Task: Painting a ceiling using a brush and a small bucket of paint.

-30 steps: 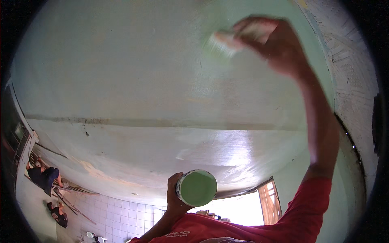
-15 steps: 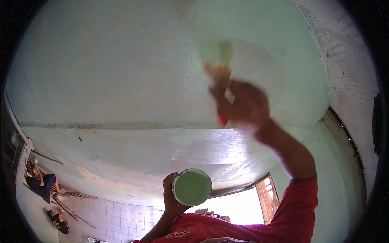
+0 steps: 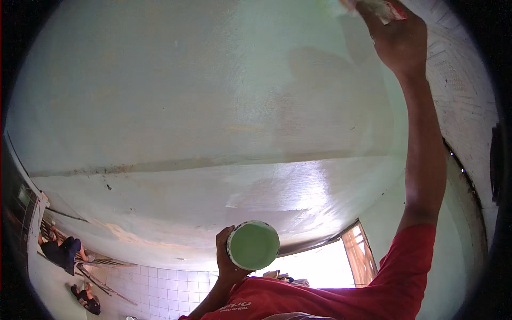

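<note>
My left hand [image 3: 228, 264] is wrapped round a round white paint pot [image 3: 229, 249] at chest height. Pale green paint [image 3: 253, 245] shows inside its speckled rim. At the upper right, my right hand [image 3: 400, 40] is raised on an outstretched arm and closed round a paintbrush [image 3: 396, 12] with a red handle. The brush tip is blurred at the top edge, close to the wall [image 3: 160, 96]; whether it touches cannot be told. A wet, greener band [image 3: 261, 69] covers the wall's upper middle, beside a duller grey-green area on the left.
A ledge-like line [image 3: 202, 162] crosses the wall. White patterned panels [image 3: 456, 69] bound it at the right. Low down are a bright opening with a wooden frame [image 3: 358, 253], and a tiled surface [image 3: 165, 288]. Two people [image 3: 61, 253] and wooden poles [image 3: 98, 280] are at the lower left.
My right hand has swung up and to the right with the paintbrush, from the wall's middle to the top edge. My left hand and the paint pot have hardly moved.
</note>
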`<state>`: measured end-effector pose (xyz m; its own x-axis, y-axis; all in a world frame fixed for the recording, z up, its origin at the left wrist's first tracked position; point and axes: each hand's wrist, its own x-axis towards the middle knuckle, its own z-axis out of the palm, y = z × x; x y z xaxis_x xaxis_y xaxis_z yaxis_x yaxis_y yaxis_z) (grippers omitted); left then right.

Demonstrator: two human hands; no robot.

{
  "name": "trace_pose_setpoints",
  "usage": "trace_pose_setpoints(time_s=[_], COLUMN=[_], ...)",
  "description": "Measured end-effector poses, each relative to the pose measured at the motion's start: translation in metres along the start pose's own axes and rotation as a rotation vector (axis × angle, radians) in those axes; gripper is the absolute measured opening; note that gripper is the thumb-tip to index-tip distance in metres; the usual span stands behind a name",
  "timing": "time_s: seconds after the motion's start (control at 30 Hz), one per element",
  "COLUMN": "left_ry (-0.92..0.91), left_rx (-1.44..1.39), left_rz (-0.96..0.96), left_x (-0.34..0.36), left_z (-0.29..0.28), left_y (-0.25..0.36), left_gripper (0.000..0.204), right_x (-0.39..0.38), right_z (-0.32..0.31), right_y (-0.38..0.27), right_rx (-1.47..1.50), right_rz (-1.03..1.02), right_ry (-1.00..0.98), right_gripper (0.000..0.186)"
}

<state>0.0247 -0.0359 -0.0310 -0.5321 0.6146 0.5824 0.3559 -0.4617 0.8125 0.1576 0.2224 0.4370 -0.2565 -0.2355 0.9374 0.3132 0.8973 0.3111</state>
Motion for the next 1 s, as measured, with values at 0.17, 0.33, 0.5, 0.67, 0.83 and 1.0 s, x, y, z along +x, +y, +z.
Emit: trace_pose_setpoints(time_s=[0.17, 0.33, 0.5, 0.67, 0.83, 1.0], left_ry=[0.000, -0.043, -0.099, -0.036, -0.069, -0.109], left_rx=[-0.055, 0.036, 0.110, 0.039, 0.103, -0.030], left_rz=[-0.029, -0.093, -0.049, -0.119, -0.062, -0.113], left_x=[0.001, -0.006, -0.009, -0.015, -0.020, -0.012], left_z=[0.004, -0.002, -0.009, -0.007, -0.008, -0.001], left_y=[0.005, 0.000, -0.008, 0.006, -0.004, -0.020], left_gripper=[0.110, 0.117, 0.119, 0.126, 0.130, 0.127], right_x=[-0.081, -0.206, -0.204, -0.114, -0.117, -0.182], right_z=[0.040, 0.056, 0.021, -0.036, -0.027, 0.018], right_y=[-0.029, -0.119, -0.123, -0.007, 0.048, -0.061], right_rx=[-0.510, 0.073, 0.415, 0.030, -0.423, -0.202], right_rz=[0.052, -0.278, 0.175, 0.198, 0.220, 0.295], right_ry=[-0.220, -0.219, -0.700, 0.201, 0.083, -0.251], right_gripper=[0.026, 0.020, 0.018, 0.013, 0.019, 0.024])
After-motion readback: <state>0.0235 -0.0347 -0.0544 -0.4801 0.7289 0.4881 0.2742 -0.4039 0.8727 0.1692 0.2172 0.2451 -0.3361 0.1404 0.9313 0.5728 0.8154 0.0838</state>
